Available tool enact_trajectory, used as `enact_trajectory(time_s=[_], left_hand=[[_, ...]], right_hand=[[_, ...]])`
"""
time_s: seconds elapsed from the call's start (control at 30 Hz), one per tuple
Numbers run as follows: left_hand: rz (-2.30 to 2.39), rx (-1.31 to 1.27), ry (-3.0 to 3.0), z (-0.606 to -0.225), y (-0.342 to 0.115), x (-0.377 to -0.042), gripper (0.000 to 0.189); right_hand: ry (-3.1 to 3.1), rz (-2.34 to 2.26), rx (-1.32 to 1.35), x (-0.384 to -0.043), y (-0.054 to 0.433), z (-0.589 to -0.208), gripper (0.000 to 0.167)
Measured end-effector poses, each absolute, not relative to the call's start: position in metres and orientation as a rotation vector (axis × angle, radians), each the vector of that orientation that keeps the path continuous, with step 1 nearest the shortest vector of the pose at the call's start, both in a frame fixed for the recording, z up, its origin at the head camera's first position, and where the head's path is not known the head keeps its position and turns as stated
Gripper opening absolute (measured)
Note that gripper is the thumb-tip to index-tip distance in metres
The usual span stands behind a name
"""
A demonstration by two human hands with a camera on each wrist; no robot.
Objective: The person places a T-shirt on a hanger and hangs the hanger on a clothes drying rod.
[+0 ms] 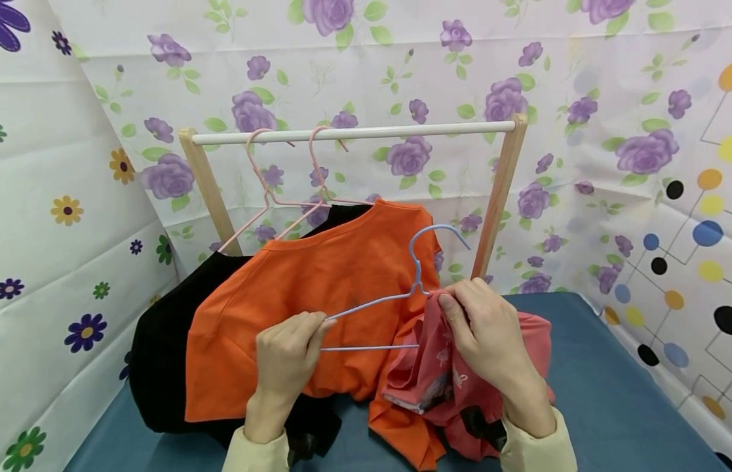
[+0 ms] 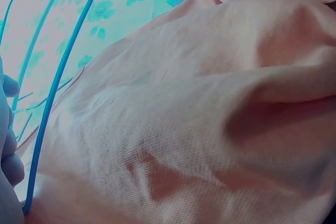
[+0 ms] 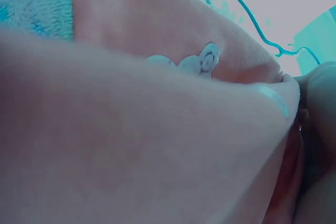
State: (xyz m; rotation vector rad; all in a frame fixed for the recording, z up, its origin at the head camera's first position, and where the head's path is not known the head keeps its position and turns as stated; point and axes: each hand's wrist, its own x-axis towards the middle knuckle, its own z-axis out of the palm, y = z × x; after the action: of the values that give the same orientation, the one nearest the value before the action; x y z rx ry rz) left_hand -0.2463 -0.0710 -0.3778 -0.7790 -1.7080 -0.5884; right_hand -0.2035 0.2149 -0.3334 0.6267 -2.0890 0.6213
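In the head view a light-blue hanger [image 1: 371, 303] is held in front of an orange shirt [image 1: 342, 275]. My left hand [image 1: 289, 354] grips the hanger's left end. My right hand [image 1: 489, 334] pinches a pink garment [image 1: 436, 360] with small white prints near the hanger's right shoulder, under the hook. That right end of the hanger is covered by the pink cloth. Blue hanger wire [image 2: 63, 72] crosses the left wrist view beside my fingers, before the orange cloth. In the right wrist view the pink cloth [image 3: 157, 145] fills most of the picture.
A small rack with a white rail [image 1: 389, 133] and wooden posts [image 1: 500, 196] stands behind. Two pink hangers [image 1: 265, 190] hang on it, with the orange shirt and a black garment [image 1: 165, 354]. Blue cloth [image 1: 607, 393] covers the table. Flowered sheets surround it.
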Motion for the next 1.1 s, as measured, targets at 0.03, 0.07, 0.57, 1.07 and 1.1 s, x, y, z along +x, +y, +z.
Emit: enact_trajectory(time_s=[0.03,0.07,0.57,1.07,1.1], left_hand=[[-0.586,-0.782,-1.708,-0.378,-0.071,-0.246,0.036],[-0.585,-0.785,-1.708,-0.378,-0.070,-0.246,0.036],[-0.612,-0.892,-1.750,-0.381,-0.046,-0.238,0.028],[-0.990,-0.866,-1.646,-0.379,-0.059,-0.246,0.039],[-1.038,-0.844,-1.653,-0.380,-0.061,-0.248,0.037]], right_hand=[[-2.103,0.626,0.620,-0.203,0.214,-0.333,0.010],[-2.119,0.633,0.608,-0.203,0.213,-0.333,0.010],[-2.141,0.611,0.321,-0.197,0.200,-0.333,0.049],[-2.038,0.760,0.226,-0.200,0.219,-0.328,0.047],[-2.025,0.776,0.211,-0.199,0.223,-0.328,0.047]])
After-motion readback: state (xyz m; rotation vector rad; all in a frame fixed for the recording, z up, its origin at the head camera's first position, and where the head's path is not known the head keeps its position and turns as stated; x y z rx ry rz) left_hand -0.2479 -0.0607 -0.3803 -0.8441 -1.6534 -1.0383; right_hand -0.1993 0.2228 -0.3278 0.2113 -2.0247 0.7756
